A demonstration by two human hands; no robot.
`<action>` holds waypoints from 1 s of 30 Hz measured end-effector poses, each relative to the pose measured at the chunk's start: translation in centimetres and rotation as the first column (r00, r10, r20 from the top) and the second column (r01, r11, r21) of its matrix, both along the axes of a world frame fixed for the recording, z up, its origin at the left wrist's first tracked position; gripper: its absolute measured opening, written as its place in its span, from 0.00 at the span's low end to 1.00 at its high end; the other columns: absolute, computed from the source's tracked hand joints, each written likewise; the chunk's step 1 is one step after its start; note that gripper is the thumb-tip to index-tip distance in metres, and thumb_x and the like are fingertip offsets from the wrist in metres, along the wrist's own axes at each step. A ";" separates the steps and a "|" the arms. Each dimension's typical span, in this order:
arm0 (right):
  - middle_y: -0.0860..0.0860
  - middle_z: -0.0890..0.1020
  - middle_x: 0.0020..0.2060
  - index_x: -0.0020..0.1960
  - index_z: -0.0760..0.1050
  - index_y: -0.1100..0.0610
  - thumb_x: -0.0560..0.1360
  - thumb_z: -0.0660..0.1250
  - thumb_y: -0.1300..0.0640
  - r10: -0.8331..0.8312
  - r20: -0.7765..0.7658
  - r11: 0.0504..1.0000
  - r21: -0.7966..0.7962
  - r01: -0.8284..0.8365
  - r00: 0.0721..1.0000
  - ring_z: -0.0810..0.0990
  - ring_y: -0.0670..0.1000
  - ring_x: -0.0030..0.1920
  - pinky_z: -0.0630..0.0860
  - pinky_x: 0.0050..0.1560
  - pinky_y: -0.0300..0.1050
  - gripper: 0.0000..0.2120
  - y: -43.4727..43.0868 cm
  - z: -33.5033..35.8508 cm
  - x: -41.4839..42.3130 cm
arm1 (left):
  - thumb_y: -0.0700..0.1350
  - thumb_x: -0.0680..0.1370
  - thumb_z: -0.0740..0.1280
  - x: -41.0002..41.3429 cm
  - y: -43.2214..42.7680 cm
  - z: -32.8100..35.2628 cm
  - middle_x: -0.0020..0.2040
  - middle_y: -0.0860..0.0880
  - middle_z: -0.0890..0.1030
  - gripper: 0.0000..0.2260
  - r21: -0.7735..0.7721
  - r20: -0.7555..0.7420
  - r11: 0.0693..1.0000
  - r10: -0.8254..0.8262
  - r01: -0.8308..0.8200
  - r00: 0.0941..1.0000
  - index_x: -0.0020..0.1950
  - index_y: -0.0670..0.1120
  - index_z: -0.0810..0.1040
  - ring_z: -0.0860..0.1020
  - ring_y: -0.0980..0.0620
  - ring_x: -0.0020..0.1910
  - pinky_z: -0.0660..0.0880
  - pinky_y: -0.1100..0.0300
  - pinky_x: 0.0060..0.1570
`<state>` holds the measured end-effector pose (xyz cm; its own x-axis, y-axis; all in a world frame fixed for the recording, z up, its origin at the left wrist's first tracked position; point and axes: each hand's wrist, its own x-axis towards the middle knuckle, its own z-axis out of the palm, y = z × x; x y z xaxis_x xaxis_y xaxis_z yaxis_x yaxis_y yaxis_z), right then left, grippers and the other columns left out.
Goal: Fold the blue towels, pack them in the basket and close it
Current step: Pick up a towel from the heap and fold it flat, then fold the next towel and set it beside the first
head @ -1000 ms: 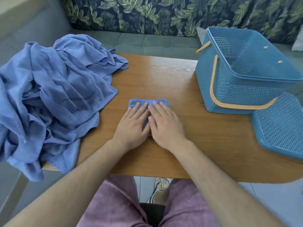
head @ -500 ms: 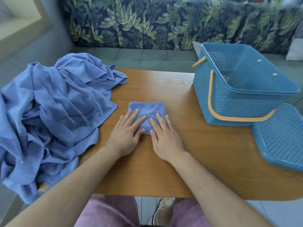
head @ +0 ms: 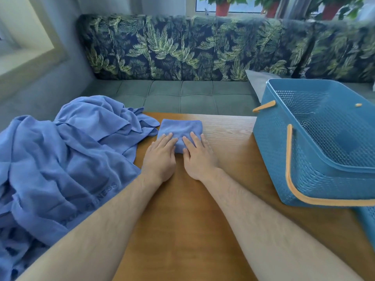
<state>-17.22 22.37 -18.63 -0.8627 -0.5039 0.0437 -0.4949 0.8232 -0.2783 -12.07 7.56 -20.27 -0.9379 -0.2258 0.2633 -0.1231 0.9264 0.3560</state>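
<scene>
A small folded blue towel (head: 181, 129) lies flat on the wooden table (head: 182, 209), near its far edge. My left hand (head: 159, 157) and my right hand (head: 197, 157) lie side by side on the towel's near edge, fingers straight and pressing it down. A big heap of crumpled blue towels (head: 60, 159) covers the table's left side and hangs over its edge. The blue perforated basket (head: 316, 175) with an orange handle (head: 289, 171) stands open at the right; I see nothing inside it. A corner of its blue lid (head: 368, 220) shows at the right edge.
A grey bench seat (head: 182, 96) with a leaf-patterned backrest (head: 182, 47) runs behind the table. A grey cushion (head: 257, 82) leans behind the basket. Potted plants (head: 223, 5) stand on the window sill above.
The view has tilted upward, and the folded towel now lies farther from me, near the table's far edge. Both hands slid forward with it, still flat on its near edge.
</scene>
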 end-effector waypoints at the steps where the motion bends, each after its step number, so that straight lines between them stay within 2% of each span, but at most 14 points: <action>1: 0.49 0.49 0.82 0.82 0.51 0.48 0.85 0.47 0.47 0.000 -0.005 1.000 -0.004 0.000 1.000 0.44 0.56 0.82 0.44 0.80 0.52 0.26 -0.2 -0.1 -0.3 | 0.53 0.81 0.46 -0.1 0.0 -0.1 0.79 0.53 0.64 0.26 -0.017 0.013 1.000 0.008 -0.008 1.000 0.76 0.52 0.69 0.59 0.53 0.79 0.57 0.47 0.77; 4: 0.47 0.48 0.82 0.82 0.51 0.47 0.85 0.48 0.47 -0.013 -0.058 0.999 -0.039 0.011 0.998 0.42 0.56 0.81 0.44 0.80 0.55 0.26 0.3 -0.3 0.3 | 0.55 0.80 0.42 0.9 0.6 0.2 0.80 0.53 0.61 0.29 -0.068 0.007 0.997 0.033 -0.032 0.999 0.78 0.53 0.65 0.55 0.53 0.80 0.50 0.50 0.78; 9: 0.47 0.50 0.82 0.81 0.56 0.46 0.85 0.48 0.46 0.052 -0.170 0.995 -0.072 -0.065 0.984 0.41 0.55 0.82 0.48 0.80 0.58 0.25 1.3 0.0 2.7 | 0.54 0.80 0.41 2.7 1.8 1.3 0.80 0.51 0.61 0.29 -0.044 0.021 0.999 0.019 -0.018 1.000 0.79 0.51 0.63 0.54 0.52 0.80 0.51 0.50 0.78; 12: 0.49 0.61 0.80 0.78 0.65 0.48 0.83 0.47 0.47 0.071 -0.199 0.987 -0.130 -0.098 0.977 0.51 0.57 0.81 0.55 0.79 0.60 0.25 1.6 0.1 4.9 | 0.53 0.82 0.45 4.9 2.5 1.7 0.78 0.49 0.67 0.26 -0.044 -0.023 0.999 -0.008 0.007 1.000 0.76 0.48 0.70 0.61 0.50 0.79 0.56 0.48 0.77; 16: 0.52 0.71 0.75 0.75 0.71 0.52 0.82 0.50 0.49 0.113 -0.237 0.950 -0.258 -0.175 0.965 0.61 0.60 0.78 0.60 0.77 0.59 0.25 0.0 1.2 8.9 | 0.49 0.82 0.53 8.2 1.1 4.2 0.72 0.47 0.74 0.20 -0.052 -0.165 0.997 0.038 -0.047 0.986 0.68 0.45 0.77 0.70 0.47 0.73 0.64 0.46 0.73; 19: 0.53 0.76 0.70 0.72 0.73 0.55 0.81 0.52 0.50 0.144 -0.277 0.915 -0.328 -0.234 0.950 0.69 0.60 0.74 0.65 0.74 0.59 0.24 -3.1 3.3 11.6 | 0.48 0.81 0.56 11.1 -1.5 8.0 0.65 0.47 0.79 0.17 -0.169 -0.306 0.981 0.035 -0.091 0.951 0.60 0.44 0.81 0.76 0.46 0.65 0.69 0.49 0.64; 22: 0.52 0.76 0.70 0.72 0.74 0.54 0.82 0.51 0.49 0.199 -0.280 0.897 -0.334 -0.290 0.939 0.69 0.59 0.74 0.65 0.75 0.56 0.24 -6.9 5.8 13.6 | 0.46 0.80 0.60 14.2 -5.1 11.2 0.62 0.46 0.79 0.14 -0.271 -0.344 0.942 0.099 -0.199 0.934 0.59 0.44 0.81 0.77 0.43 0.61 0.70 0.49 0.57; 24: 0.51 0.77 0.69 0.72 0.74 0.54 0.82 0.50 0.48 0.219 -0.290 0.883 -0.347 -0.315 0.932 0.69 0.58 0.74 0.65 0.74 0.53 0.24 -9.3 7.4 14.8 | 0.45 0.78 0.62 16.2 -8.2 12.5 0.60 0.45 0.79 0.12 -0.355 -0.321 0.888 0.177 -0.292 0.930 0.57 0.44 0.81 0.76 0.42 0.57 0.68 0.49 0.55; 27: 0.49 0.76 0.70 0.73 0.72 0.53 0.83 0.51 0.48 0.290 -0.284 0.871 -0.318 -0.375 0.914 0.66 0.56 0.76 0.62 0.75 0.51 0.23 -12.1 9.3 16.3 | 0.46 0.74 0.70 19.1 -12.0 13.6 0.57 0.43 0.79 0.12 -0.479 -0.211 0.784 0.334 -0.395 0.919 0.55 0.42 0.81 0.76 0.40 0.53 0.63 0.50 0.52; 30: 0.49 0.75 0.71 0.74 0.72 0.54 0.84 0.55 0.51 0.359 -0.272 0.843 -0.317 -0.435 0.893 0.64 0.55 0.77 0.61 0.76 0.51 0.20 -14.0 10.1 17.4 | 0.51 0.77 0.68 21.4 -13.5 14.2 0.60 0.41 0.77 0.17 -0.440 -0.012 0.759 0.530 -0.481 0.848 0.60 0.42 0.77 0.74 0.39 0.58 0.64 0.49 0.57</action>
<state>0.13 8.41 -8.52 -0.5461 -0.7166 0.4339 -0.8321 0.4043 -0.3796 9.32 -5.98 -6.11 -0.7455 -0.5693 0.3468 -0.6297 0.7721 -0.0861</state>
